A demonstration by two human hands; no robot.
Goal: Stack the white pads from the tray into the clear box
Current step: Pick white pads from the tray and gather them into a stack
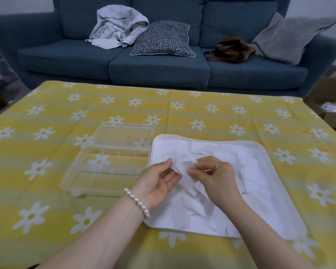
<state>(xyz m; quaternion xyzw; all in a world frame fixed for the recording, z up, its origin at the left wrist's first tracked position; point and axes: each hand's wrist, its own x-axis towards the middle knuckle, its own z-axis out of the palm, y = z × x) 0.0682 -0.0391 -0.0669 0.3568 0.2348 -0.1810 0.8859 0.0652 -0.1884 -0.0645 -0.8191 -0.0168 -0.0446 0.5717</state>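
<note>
A white tray (275, 164) lies on the table at the right, filled with several loose white pads (221, 208). Left of it stands the clear box (107, 169), its lid (124, 133) folded open behind it; nothing shows inside the box. Above the tray's left part, my left hand (157, 181) and my right hand (215, 177) both pinch one white pad (183, 166) between fingertips. A pearl bracelet sits on my left wrist.
The table wears a yellow cloth with white daisies (66, 113). Behind it stands a blue sofa (159, 66) with a grey garment, cushions and a brown bag. Cardboard boxes sit on the floor at the right.
</note>
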